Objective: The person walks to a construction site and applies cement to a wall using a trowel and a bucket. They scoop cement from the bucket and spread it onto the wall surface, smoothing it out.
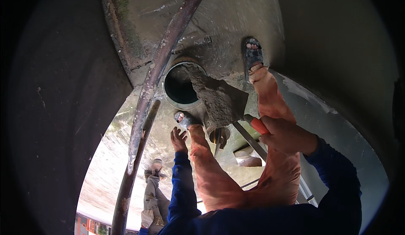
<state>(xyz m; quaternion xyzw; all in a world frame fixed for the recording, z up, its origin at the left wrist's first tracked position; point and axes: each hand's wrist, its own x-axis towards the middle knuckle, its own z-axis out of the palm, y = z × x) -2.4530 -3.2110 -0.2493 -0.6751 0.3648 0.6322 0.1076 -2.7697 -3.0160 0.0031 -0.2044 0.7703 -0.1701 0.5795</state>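
My right hand [287,136] is closed round the orange handle of a trowel [239,101]. A thick heap of wet grey mortar [214,104] lies on its blade, which tilts over the rim of a round bucket [182,106]. The mortar reaches across the bucket's right side and hides part of the opening; the inside looks dark. My left hand [179,140] hovers just below the bucket, near my foot, with its fingers apart and nothing in them.
A long rusty pole [162,58] slants past the bucket's left side, with a second pole [137,150] beside it. Grey walls [55,100] curve up on both sides. At lower left, another person's legs [152,197] and gloved hand [147,218] show.
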